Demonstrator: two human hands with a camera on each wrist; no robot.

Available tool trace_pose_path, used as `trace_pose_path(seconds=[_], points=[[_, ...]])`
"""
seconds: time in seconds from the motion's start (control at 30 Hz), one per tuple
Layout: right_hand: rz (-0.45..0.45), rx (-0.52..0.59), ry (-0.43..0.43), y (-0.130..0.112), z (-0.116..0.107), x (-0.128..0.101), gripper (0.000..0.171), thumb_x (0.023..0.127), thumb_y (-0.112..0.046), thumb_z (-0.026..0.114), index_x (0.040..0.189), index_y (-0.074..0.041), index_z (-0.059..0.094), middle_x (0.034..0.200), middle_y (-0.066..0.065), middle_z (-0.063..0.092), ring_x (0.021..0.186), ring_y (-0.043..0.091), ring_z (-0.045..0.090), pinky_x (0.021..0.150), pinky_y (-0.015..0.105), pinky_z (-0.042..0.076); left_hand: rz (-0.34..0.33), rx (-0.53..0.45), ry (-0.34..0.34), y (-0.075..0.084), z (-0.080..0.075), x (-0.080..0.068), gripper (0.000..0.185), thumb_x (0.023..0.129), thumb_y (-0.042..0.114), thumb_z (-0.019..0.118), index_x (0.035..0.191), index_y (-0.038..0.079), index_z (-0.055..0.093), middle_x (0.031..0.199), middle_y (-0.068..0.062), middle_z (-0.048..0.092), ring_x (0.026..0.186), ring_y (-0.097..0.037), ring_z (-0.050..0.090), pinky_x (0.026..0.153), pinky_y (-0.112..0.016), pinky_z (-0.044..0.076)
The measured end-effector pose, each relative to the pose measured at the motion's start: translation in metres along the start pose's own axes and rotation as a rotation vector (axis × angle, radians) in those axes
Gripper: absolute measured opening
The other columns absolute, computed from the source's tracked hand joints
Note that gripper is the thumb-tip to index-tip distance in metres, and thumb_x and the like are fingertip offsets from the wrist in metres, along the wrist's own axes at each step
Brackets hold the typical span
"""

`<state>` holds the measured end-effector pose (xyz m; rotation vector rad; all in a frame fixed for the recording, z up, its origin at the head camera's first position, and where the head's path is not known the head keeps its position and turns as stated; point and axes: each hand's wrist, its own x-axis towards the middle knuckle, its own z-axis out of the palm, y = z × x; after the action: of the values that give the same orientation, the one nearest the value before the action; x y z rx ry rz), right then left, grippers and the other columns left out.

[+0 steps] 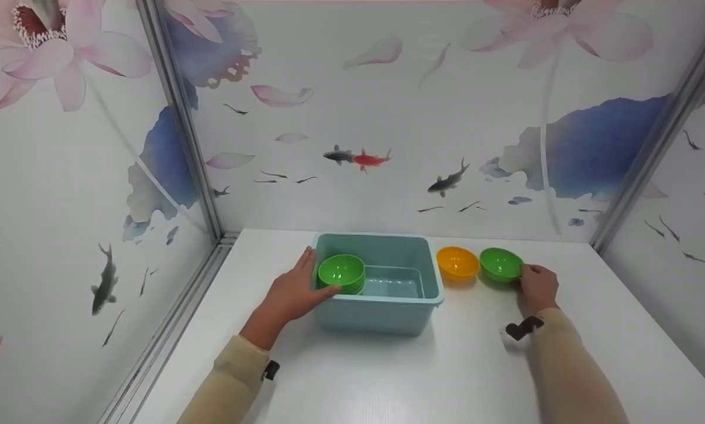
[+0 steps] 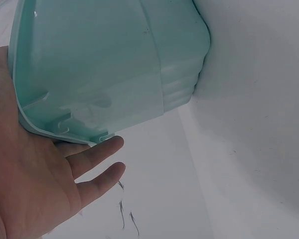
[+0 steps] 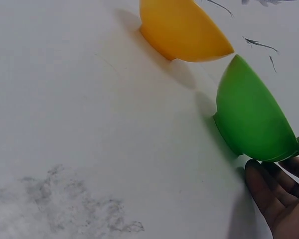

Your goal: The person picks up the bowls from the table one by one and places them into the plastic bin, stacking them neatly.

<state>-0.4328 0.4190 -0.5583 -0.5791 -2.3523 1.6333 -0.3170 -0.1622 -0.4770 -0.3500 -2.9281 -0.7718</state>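
Note:
A teal plastic tub [image 1: 381, 312] stands on the white table, with a stack of green bowls [image 1: 341, 272] inside at its left end. My left hand [image 1: 298, 290] lies flat against the tub's left wall, thumb by the rim. In the left wrist view its straight fingers [image 2: 97, 154] reach under the tub's [image 2: 109, 59] lip. Right of the tub sit an orange bowl [image 1: 457, 262] and a single green bowl [image 1: 500, 264]. My right hand [image 1: 535, 281] pinches that bowl's right rim. The right wrist view shows the fingers [image 3: 269, 179] under the green bowl's [image 3: 251, 117] edge, with the orange bowl [image 3: 182, 30] beyond.
The white table [image 1: 423, 377] is boxed in by flower and fish printed panels at the left, back and right. The tub's right half holds no bowls. A grey smudge [image 3: 74, 209] marks the tabletop near my right hand.

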Motion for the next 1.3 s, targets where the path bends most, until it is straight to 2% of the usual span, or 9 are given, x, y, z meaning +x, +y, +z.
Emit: trace_pose_path(seconds=[0.33,0.63,0.7,0.8,0.9,1.0,1.13,1.3], points=[[-0.018,0.046,0.092,0.002,0.003,-0.008,0.056,0.11,-0.031,0.049,0.148,0.008,0.063,0.15,0.028,0.063,0.142,0.037,0.055,0.12,0.05,0.044,-0.007,-0.014,-0.007,0.003,-0.001,-0.001,0.116,0.098,0.078,0.062,0.177,0.005,0.018,0.185,-0.013,0.016,0.158,-0.044,0.042,0.125,-0.065,0.037],[-0.022,0.076,0.152,0.005,0.001,-0.006,0.055,0.108,-0.032,0.054,0.144,0.007,0.067,0.147,0.027,0.066,0.142,0.037,0.056,0.122,0.05,0.043,-0.01,-0.016,-0.007,0.002,0.001,-0.001,0.116,0.099,0.077,0.063,0.177,0.005,0.017,0.185,-0.012,0.016,0.16,-0.042,0.04,0.125,-0.063,0.037],[-0.033,0.063,0.149,0.004,-0.001,-0.006,0.056,0.109,-0.034,0.053,0.144,0.007,0.067,0.145,0.027,0.066,0.139,0.036,0.058,0.117,0.047,0.046,-0.008,-0.014,-0.005,0.002,0.001,0.0,0.116,0.099,0.076,0.063,0.177,0.005,0.017,0.185,-0.012,0.016,0.159,-0.042,0.042,0.125,-0.063,0.038],[-0.064,0.023,0.14,0.0,-0.005,-0.004,0.058,0.111,-0.038,0.052,0.145,0.006,0.067,0.143,0.026,0.068,0.127,0.03,0.062,0.104,0.035,0.051,-0.006,-0.013,-0.002,0.001,0.001,0.0,0.115,0.099,0.075,0.063,0.177,0.004,0.018,0.184,-0.013,0.017,0.158,-0.043,0.042,0.124,-0.063,0.039],[-0.111,0.018,0.119,-0.007,-0.009,-0.004,0.059,0.113,-0.039,0.051,0.146,0.007,0.066,0.143,0.027,0.067,0.107,0.02,0.07,0.089,0.024,0.057,-0.006,-0.015,0.001,0.001,-0.001,0.0,0.115,0.099,0.076,0.064,0.177,0.004,0.017,0.184,-0.013,0.016,0.159,-0.043,0.041,0.124,-0.064,0.038],[-0.143,0.076,0.092,-0.015,-0.013,-0.006,0.058,0.113,-0.037,0.052,0.147,0.009,0.064,0.143,0.029,0.066,0.085,0.008,0.074,0.078,0.021,0.062,-0.007,-0.016,0.002,0.0,-0.002,0.0,0.116,0.099,0.077,0.063,0.177,0.004,0.017,0.185,-0.013,0.016,0.16,-0.043,0.039,0.125,-0.064,0.038],[-0.154,0.139,0.07,-0.025,-0.016,-0.01,0.056,0.113,-0.035,0.055,0.146,0.01,0.064,0.14,0.03,0.065,0.074,0.002,0.073,0.075,0.022,0.064,-0.005,-0.022,0.003,0.0,-0.002,0.0,0.116,0.099,0.077,0.063,0.177,0.004,0.017,0.184,-0.014,0.016,0.161,-0.043,0.038,0.126,-0.064,0.037],[-0.142,0.132,-0.008,-0.039,-0.017,-0.019,0.059,0.114,-0.037,0.054,0.15,0.009,0.06,0.141,0.028,0.062,0.08,0.003,0.074,0.08,0.024,0.064,-0.002,-0.025,0.001,0.001,-0.001,-0.001,0.117,0.099,0.078,0.063,0.177,0.004,0.017,0.184,-0.014,0.016,0.162,-0.043,0.036,0.126,-0.064,0.036]])
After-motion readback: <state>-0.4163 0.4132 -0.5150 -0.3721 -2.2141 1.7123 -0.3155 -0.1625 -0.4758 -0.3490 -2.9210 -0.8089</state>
